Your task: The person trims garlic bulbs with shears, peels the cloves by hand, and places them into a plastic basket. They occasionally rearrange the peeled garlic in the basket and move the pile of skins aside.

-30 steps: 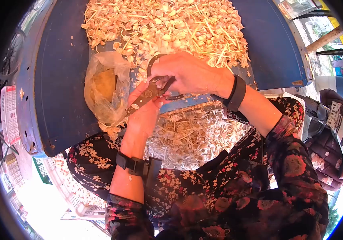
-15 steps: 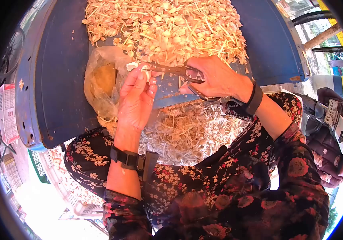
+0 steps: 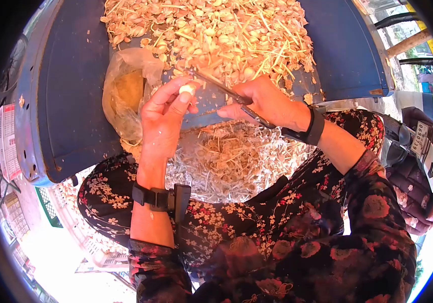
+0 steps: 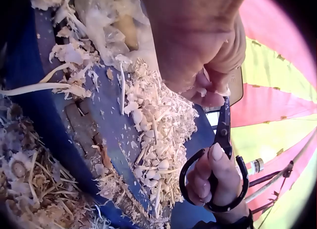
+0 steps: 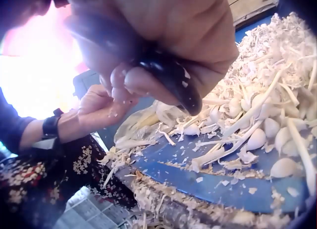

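Note:
Between thumb and fingers, the left hand [image 3: 163, 113] pinches a pale garlic clove [image 3: 188, 90] over the front of the blue table. The right hand [image 3: 272, 106] grips dark scissors [image 3: 221, 88], whose blades point up and left, their tips just above the clove. In the left wrist view the scissors' black loops [image 4: 243, 182] surround the fingers of the right hand [image 4: 215, 177]; the tips lie against the left hand's fingertips [image 4: 213, 93]. The right wrist view shows the black handles [image 5: 171, 80] in the right hand [image 5: 163, 31], with blades hidden.
A heap of garlic cloves and stems [image 3: 226, 40] covers the back of the blue table [image 3: 75, 101]. Left of the hands stands a clear plastic bag [image 3: 128, 93] with something brown inside. Peelings and stem scraps [image 3: 231, 156] lie below the table's front edge.
The hands came apart from their overlap a second ago. Since then the left hand has turned slightly with the clove, and the scissors have tilted, blades up and left.

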Demonstrator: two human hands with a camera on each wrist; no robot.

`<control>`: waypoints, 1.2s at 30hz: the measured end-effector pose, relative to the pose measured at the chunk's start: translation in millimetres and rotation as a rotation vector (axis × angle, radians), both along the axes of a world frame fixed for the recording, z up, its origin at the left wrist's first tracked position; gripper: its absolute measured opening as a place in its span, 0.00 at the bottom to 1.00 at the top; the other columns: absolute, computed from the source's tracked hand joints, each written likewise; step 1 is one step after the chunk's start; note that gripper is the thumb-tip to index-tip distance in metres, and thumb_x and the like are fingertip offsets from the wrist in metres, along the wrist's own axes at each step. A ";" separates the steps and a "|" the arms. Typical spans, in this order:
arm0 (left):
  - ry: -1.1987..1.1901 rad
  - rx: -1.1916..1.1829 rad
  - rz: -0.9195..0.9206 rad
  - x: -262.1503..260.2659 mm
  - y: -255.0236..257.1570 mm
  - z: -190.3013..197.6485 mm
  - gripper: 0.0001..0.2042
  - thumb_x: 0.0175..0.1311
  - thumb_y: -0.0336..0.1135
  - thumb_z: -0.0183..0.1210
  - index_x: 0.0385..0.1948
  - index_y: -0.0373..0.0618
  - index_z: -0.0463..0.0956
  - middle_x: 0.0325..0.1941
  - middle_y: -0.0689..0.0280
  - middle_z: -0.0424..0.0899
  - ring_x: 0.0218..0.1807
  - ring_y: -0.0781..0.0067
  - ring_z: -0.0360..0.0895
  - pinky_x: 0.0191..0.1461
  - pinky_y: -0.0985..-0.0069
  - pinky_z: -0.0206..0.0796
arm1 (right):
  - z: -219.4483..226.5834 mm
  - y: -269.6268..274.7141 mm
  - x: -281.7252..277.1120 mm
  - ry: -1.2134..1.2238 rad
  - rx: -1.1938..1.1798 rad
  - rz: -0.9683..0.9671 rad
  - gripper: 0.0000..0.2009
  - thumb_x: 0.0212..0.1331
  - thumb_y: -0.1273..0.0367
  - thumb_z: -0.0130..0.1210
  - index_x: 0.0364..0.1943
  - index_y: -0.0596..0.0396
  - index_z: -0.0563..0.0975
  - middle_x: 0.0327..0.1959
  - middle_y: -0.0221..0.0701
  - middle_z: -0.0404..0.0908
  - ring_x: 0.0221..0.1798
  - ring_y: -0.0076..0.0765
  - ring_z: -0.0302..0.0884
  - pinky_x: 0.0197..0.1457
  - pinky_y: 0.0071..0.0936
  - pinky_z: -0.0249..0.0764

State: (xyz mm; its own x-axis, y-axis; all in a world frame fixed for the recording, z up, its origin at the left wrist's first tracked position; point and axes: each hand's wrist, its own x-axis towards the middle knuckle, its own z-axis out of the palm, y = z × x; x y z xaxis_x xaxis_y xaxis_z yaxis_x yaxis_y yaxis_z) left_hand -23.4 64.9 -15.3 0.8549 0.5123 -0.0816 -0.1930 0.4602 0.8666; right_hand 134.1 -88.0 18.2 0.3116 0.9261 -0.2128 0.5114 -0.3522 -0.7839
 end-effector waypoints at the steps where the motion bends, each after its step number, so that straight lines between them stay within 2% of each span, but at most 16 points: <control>1: 0.023 0.056 0.024 2.9 -1.5 4.2 0.15 0.62 0.24 0.56 0.51 0.38 0.74 0.43 0.62 0.81 0.40 0.77 0.77 0.43 0.78 0.72 | -3.4 3.8 -3.1 0.106 0.074 -0.087 0.18 0.50 0.59 0.68 0.25 0.59 0.74 0.16 0.26 0.73 0.19 0.20 0.70 0.22 0.25 0.64; 4: 0.054 0.142 0.028 6.1 -8.0 6.3 0.18 0.60 0.20 0.57 0.53 0.38 0.72 0.45 0.61 0.80 0.42 0.76 0.77 0.45 0.77 0.74 | 2.6 21.7 -10.0 0.438 0.147 -0.288 0.15 0.49 0.63 0.69 0.26 0.57 0.74 0.20 0.24 0.75 0.22 0.18 0.71 0.23 0.19 0.66; 7: 0.086 0.315 0.062 9.3 -13.9 3.4 0.20 0.58 0.19 0.58 0.54 0.38 0.71 0.44 0.62 0.80 0.41 0.77 0.77 0.43 0.79 0.76 | 11.3 33.0 -21.3 0.409 0.178 -0.321 0.14 0.49 0.66 0.68 0.29 0.57 0.73 0.21 0.26 0.76 0.24 0.18 0.72 0.25 0.17 0.69; 12: 0.171 0.211 0.063 7.0 -5.8 12.5 0.18 0.60 0.24 0.58 0.53 0.38 0.72 0.41 0.65 0.79 0.37 0.81 0.76 0.38 0.82 0.75 | 32.4 -1.4 -11.5 0.218 0.142 -0.339 0.11 0.50 0.72 0.66 0.31 0.57 0.73 0.25 0.25 0.77 0.26 0.18 0.74 0.28 0.17 0.70; 14: 0.295 0.252 0.115 6.1 13.2 -3.1 0.16 0.61 0.26 0.58 0.52 0.39 0.73 0.40 0.67 0.79 0.35 0.83 0.76 0.37 0.82 0.74 | 73.6 -47.8 -3.1 0.104 0.080 -0.444 0.11 0.50 0.75 0.65 0.33 0.57 0.73 0.29 0.26 0.77 0.30 0.18 0.75 0.32 0.18 0.71; 16: 0.441 0.363 0.209 10.6 20.8 -22.2 0.14 0.62 0.27 0.58 0.49 0.40 0.75 0.38 0.68 0.80 0.33 0.84 0.76 0.36 0.84 0.74 | 113.7 -107.2 -5.1 0.061 0.309 -0.594 0.06 0.53 0.77 0.59 0.32 0.59 0.74 0.29 0.24 0.78 0.27 0.16 0.72 0.32 0.16 0.70; 18: 0.386 0.616 0.171 20.5 15.1 -29.4 0.12 0.59 0.23 0.57 0.45 0.40 0.77 0.36 0.62 0.81 0.31 0.75 0.77 0.34 0.78 0.74 | 152.7 -179.9 -6.5 -0.210 0.132 -0.868 0.07 0.51 0.75 0.61 0.33 0.58 0.75 0.32 0.25 0.77 0.24 0.14 0.68 0.27 0.13 0.64; 20: 0.375 1.096 0.064 36.9 7.9 -32.1 0.13 0.56 0.22 0.57 0.44 0.40 0.78 0.38 0.59 0.82 0.31 0.66 0.79 0.36 0.73 0.73 | 148.4 -304.8 15.0 -0.359 0.185 -1.185 0.06 0.54 0.72 0.61 0.34 0.58 0.77 0.25 0.22 0.75 0.21 0.12 0.63 0.23 0.12 0.55; 21: 0.361 1.278 0.068 43.5 11.1 -46.1 0.14 0.52 0.20 0.57 0.42 0.41 0.78 0.36 0.56 0.80 0.32 0.53 0.78 0.38 0.67 0.71 | 139.2 -352.0 21.0 -0.453 0.097 -1.303 0.08 0.55 0.69 0.62 0.36 0.57 0.78 0.26 0.21 0.75 0.21 0.12 0.63 0.23 0.12 0.55; 25: 0.485 1.528 -0.094 61.9 9.3 -47.6 0.13 0.52 0.22 0.57 0.40 0.41 0.78 0.30 0.55 0.77 0.33 0.54 0.78 0.36 0.64 0.69 | 89.6 -486.8 28.3 -0.853 -0.192 -1.318 0.14 0.58 0.65 0.60 0.44 0.59 0.78 0.31 0.22 0.78 0.23 0.10 0.64 0.24 0.12 0.56; 27: 0.598 1.338 -0.084 60.4 7.7 -47.1 0.10 0.54 0.23 0.58 0.39 0.39 0.78 0.32 0.55 0.78 0.34 0.60 0.79 0.35 0.68 0.70 | 85.4 -485.7 20.0 -0.797 -0.160 -1.374 0.14 0.58 0.64 0.60 0.44 0.59 0.78 0.27 0.21 0.77 0.22 0.11 0.64 0.24 0.13 0.56; 28: 0.654 1.246 -0.075 58.2 7.6 -45.1 0.08 0.55 0.24 0.58 0.38 0.38 0.78 0.34 0.56 0.79 0.34 0.63 0.79 0.35 0.70 0.71 | 92.9 -455.7 11.7 -0.572 -0.024 -1.489 0.15 0.58 0.63 0.60 0.43 0.59 0.79 0.24 0.21 0.75 0.23 0.13 0.64 0.25 0.15 0.57; 29: 0.677 0.479 0.017 57.5 0.3 -38.1 0.07 0.59 0.24 0.58 0.39 0.36 0.76 0.40 0.55 0.80 0.39 0.68 0.80 0.39 0.78 0.75 | 101.3 -420.8 6.2 -0.526 -0.006 -1.447 0.15 0.58 0.60 0.60 0.39 0.59 0.79 0.19 0.21 0.70 0.22 0.14 0.64 0.24 0.17 0.56; 32: 0.272 -0.302 0.143 42.9 -3.6 -29.8 0.11 0.60 0.23 0.58 0.43 0.33 0.73 0.44 0.54 0.80 0.44 0.65 0.80 0.47 0.79 0.77 | 112.8 -337.9 1.1 -0.318 0.196 -1.246 0.19 0.55 0.53 0.61 0.31 0.58 0.77 0.18 0.20 0.67 0.22 0.15 0.63 0.23 0.17 0.54; 34: 0.175 -0.470 0.155 35.3 -21.2 -7.9 0.12 0.59 0.20 0.57 0.45 0.33 0.71 0.47 0.50 0.79 0.48 0.63 0.79 0.52 0.77 0.77 | 112.5 -253.9 -10.9 -0.104 0.364 -1.032 0.23 0.50 0.47 0.62 0.26 0.55 0.73 0.17 0.20 0.65 0.21 0.16 0.60 0.24 0.17 0.52; 36: 0.057 -0.563 0.172 33.6 -42.9 6.3 0.12 0.58 0.19 0.57 0.44 0.33 0.71 0.49 0.49 0.78 0.48 0.62 0.79 0.52 0.78 0.76 | 106.9 -195.2 -15.1 -0.029 0.080 -0.736 0.25 0.45 0.47 0.65 0.25 0.56 0.70 0.16 0.24 0.65 0.22 0.19 0.60 0.24 0.22 0.57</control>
